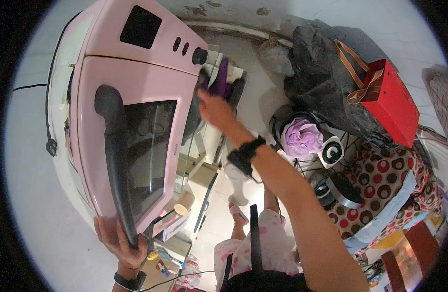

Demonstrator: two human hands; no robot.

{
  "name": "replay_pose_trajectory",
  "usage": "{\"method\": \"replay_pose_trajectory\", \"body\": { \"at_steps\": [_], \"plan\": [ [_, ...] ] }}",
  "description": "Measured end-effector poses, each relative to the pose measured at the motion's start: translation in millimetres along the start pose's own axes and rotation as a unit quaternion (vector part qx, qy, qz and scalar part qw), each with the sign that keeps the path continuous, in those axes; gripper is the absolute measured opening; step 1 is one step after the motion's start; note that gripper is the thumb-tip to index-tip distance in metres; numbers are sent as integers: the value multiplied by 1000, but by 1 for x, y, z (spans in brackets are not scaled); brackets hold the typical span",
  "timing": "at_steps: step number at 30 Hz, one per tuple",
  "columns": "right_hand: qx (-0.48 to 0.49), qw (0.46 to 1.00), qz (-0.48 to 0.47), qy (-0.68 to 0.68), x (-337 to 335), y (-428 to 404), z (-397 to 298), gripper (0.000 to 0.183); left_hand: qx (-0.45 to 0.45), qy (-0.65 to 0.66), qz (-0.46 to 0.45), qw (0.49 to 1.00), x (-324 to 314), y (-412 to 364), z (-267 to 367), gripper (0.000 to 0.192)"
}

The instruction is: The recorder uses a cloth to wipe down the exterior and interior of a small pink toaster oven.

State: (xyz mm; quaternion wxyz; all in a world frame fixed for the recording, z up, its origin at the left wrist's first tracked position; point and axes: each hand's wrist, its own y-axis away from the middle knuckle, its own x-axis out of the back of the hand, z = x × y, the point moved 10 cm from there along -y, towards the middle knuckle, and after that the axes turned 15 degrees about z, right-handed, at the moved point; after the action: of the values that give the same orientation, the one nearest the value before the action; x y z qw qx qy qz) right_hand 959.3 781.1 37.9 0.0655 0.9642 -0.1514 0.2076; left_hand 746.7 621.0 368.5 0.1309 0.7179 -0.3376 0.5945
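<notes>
A pink ACA countertop oven with a black handle, a glass door window and a black knob fills the left of the view. My left hand is at the handle's lower end, its fingers against the oven's edge; how firmly it grips is unclear. My right hand is blurred beside the oven's right edge, below the knob. Just beyond it lie a dark item and a purple cloth; whether the fingers touch them cannot be told.
Open shelving stands under the oven. To the right are a red paper bag, black plastic bags, a lilac cloth, tangled cords and a circle-patterned fabric bundle. A power plug hangs at the far left.
</notes>
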Motion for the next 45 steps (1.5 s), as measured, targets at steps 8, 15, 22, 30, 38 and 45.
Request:
{"method": "replay_pose_trajectory", "body": {
  "at_steps": [8,15,22,30,38,45],
  "plan": [
    [-24,924,-356,-139,-114,214,3,41,35,12,-17,999,-4,6,-6,62],
    [-459,758,-82,-456,-48,146,123,31,25,2,-16,1000,-5,7,-6,61],
    [-355,750,13,-557,-18,-36,97,30,38,-4,-9,999,-7,10,-7,60],
    [-477,660,-48,-577,-96,9,56,55,33,0,-25,999,-4,21,-13,61],
    [-592,529,-240,-559,-201,223,71,72,40,-4,-24,999,-7,19,-13,63],
    [-536,616,-101,-569,-141,111,68,70,38,9,-22,999,-6,23,-14,63]
  ]
}}
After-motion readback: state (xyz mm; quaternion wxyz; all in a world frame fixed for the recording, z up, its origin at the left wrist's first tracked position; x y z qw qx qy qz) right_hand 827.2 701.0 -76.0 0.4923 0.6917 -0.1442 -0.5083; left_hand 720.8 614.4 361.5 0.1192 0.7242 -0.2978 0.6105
